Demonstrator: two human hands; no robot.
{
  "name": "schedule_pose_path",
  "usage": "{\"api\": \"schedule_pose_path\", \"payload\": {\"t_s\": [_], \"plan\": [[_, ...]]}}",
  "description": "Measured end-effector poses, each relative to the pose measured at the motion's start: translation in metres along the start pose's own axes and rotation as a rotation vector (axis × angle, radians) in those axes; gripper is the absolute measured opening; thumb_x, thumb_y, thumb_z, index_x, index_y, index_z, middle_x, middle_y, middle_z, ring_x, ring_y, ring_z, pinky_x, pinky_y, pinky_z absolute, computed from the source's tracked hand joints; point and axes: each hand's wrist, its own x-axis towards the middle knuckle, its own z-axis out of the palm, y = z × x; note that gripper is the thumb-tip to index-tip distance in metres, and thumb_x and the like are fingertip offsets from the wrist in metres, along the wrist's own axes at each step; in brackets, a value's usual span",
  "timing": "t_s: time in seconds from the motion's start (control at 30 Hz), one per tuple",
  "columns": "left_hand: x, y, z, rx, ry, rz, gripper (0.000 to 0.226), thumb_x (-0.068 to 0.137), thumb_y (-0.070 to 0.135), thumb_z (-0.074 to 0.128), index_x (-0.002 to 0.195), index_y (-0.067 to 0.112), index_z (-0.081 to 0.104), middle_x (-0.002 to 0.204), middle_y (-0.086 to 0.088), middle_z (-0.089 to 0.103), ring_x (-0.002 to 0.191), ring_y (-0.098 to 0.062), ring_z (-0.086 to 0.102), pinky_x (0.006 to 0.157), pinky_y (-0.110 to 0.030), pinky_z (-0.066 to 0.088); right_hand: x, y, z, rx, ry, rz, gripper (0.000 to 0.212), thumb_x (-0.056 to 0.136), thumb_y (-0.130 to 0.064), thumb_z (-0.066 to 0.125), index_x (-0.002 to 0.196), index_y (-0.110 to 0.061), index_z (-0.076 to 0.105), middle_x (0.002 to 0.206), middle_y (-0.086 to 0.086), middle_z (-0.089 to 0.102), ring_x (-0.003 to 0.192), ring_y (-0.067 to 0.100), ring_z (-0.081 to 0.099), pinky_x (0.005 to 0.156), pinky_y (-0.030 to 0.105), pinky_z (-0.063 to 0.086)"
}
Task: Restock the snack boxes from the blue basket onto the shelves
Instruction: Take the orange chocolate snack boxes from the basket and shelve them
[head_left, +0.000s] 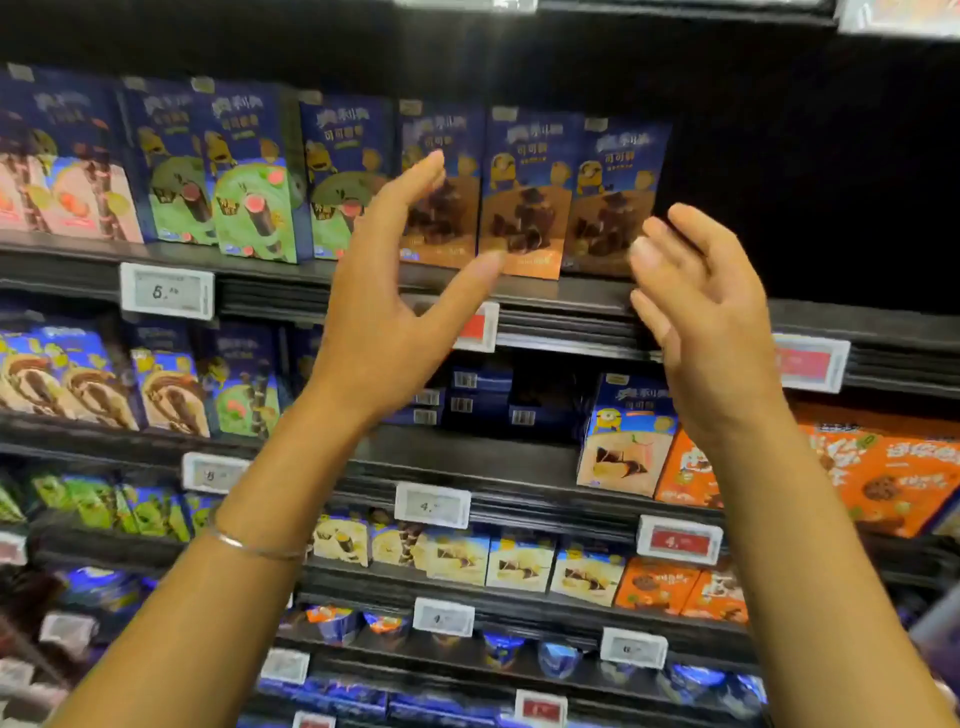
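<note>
Both my hands are raised in front of the upper shelf (571, 296), and neither holds anything. My left hand (384, 291) is spread, thumb and fingers apart, just in front of the left brown snack box (441, 208). My right hand (696, 296) has relaxed fingers near the right brown snack box (613, 202). Three brown chocolate boxes stand upright side by side, the middle one (524, 197) slightly forward. The blue basket is out of view.
Green boxes (249, 176) and pink boxes (57, 171) stand left on the same shelf. Right of the brown boxes the shelf is dark and bare (805, 208). Lower shelves carry blue, cream and orange boxes (883, 473) and price tags (166, 291).
</note>
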Motion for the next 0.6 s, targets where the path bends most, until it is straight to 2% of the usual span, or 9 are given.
{"api": "schedule_pose_path", "payload": {"t_s": [0.1,0.2,0.3,0.37,0.43,0.5,0.6], "plan": [[-0.08,-0.014,-0.003,-0.183,0.1,-0.069,0.052,0.105,0.029,0.059,0.15,0.005,0.048,0.149,-0.011,0.058,0.142,-0.026,0.055,0.117,-0.041,0.042,-0.061,0.023,-0.005,0.076,-0.036,0.0,0.078,0.079,-0.054,0.078,0.141,-0.016,0.049,0.142,0.006,0.061,0.133,0.022,0.057,0.106,0.038,0.05],[-0.168,-0.03,0.006,-0.297,0.101,-0.271,0.046,0.104,0.026,0.053,0.145,0.007,0.051,0.142,-0.016,0.063,0.133,-0.032,0.06,0.108,-0.039,0.047,-0.119,0.071,-0.009,0.074,-0.073,0.179,0.058,0.09,-0.045,0.071,0.136,-0.015,0.052,0.137,0.009,0.064,0.127,0.029,0.062,0.095,0.034,0.054],[-0.259,-0.041,0.022,-0.364,0.086,-0.648,0.044,0.1,0.037,0.054,0.137,0.014,0.059,0.133,-0.004,0.071,0.125,-0.024,0.067,0.104,-0.035,0.052,-0.18,0.134,-0.019,0.008,-0.128,0.494,0.04,0.093,-0.035,0.06,0.129,-0.017,0.058,0.127,0.002,0.071,0.119,0.023,0.067,0.089,0.031,0.055],[-0.318,-0.047,0.033,-0.349,0.072,-0.923,0.046,0.101,0.047,0.056,0.133,0.014,0.063,0.131,-0.008,0.072,0.121,-0.024,0.07,0.095,-0.028,0.055,-0.221,0.178,-0.031,-0.043,-0.197,0.697,0.04,0.091,-0.042,0.064,0.125,-0.021,0.062,0.123,-0.003,0.073,0.116,0.02,0.069,0.089,0.033,0.054],[-0.372,-0.057,0.043,-0.332,0.087,-1.198,0.04,0.109,0.044,0.053,0.132,0.014,0.064,0.132,-0.014,0.072,0.114,-0.024,0.072,0.083,-0.025,0.054,-0.262,0.219,-0.045,-0.063,-0.269,0.914,0.03,0.095,-0.042,0.065,0.12,-0.025,0.066,0.122,-0.006,0.073,0.116,0.018,0.068,0.092,0.038,0.052],[-0.421,-0.065,0.054,-0.339,0.136,-1.439,0.039,0.112,0.034,0.043,0.134,0.01,0.064,0.13,-0.016,0.072,0.102,-0.023,0.07,0.084,-0.034,0.051,-0.297,0.257,-0.059,-0.086,-0.3,1.119,0.016,0.102,-0.032,0.059,0.114,-0.026,0.068,0.123,-0.003,0.073,0.116,0.019,0.068,0.098,0.044,0.052],[-0.487,-0.068,0.073,-0.279,0.164,-1.648,0.032,0.113,0.034,0.044,0.118,0.015,0.07,0.119,-0.012,0.075,0.102,-0.026,0.068,0.09,-0.039,0.053,-0.347,0.308,-0.072,-0.167,-0.335,1.365,0.018,0.103,-0.033,0.057,0.113,-0.022,0.066,0.124,0.003,0.068,0.121,0.026,0.064,0.095,0.042,0.048]]}}
